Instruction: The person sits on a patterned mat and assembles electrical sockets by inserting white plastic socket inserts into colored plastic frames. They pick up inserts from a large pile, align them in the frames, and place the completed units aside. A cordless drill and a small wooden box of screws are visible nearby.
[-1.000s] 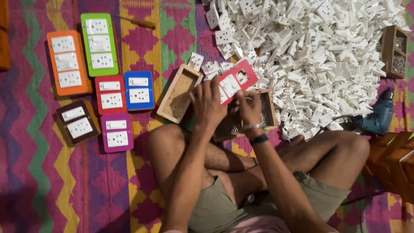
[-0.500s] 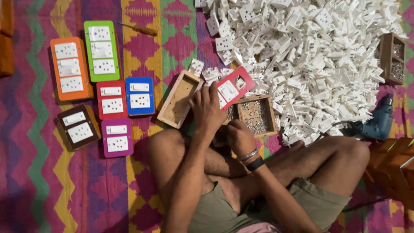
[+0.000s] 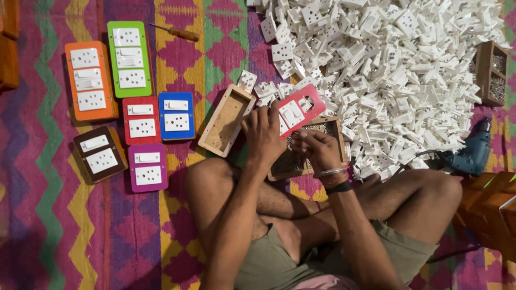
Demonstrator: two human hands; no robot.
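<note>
My left hand [image 3: 263,135] grips a red switch plate [image 3: 299,109] that carries a white switch and has a square cut-out showing. The plate tilts over a wooden tray [image 3: 335,129] of small screws. My right hand [image 3: 317,149] rests in that tray with fingers pinched together; whether a screw is between them is hidden. An empty wooden box [image 3: 226,120] lies just left of my left hand. A large heap of white sockets and switches [image 3: 387,70] fills the upper right.
Finished boards lie at left: orange [image 3: 90,79], green [image 3: 129,58], red [image 3: 141,120], blue [image 3: 176,115], brown [image 3: 100,153], magenta [image 3: 147,167]. A screwdriver [image 3: 175,33] lies above them. A blue drill [image 3: 472,151] sits at right, near another small wooden box [image 3: 491,72].
My right hand has dropped from the red plate's edge down into the screw tray. The left hand keeps the plate, tilted a little more.
</note>
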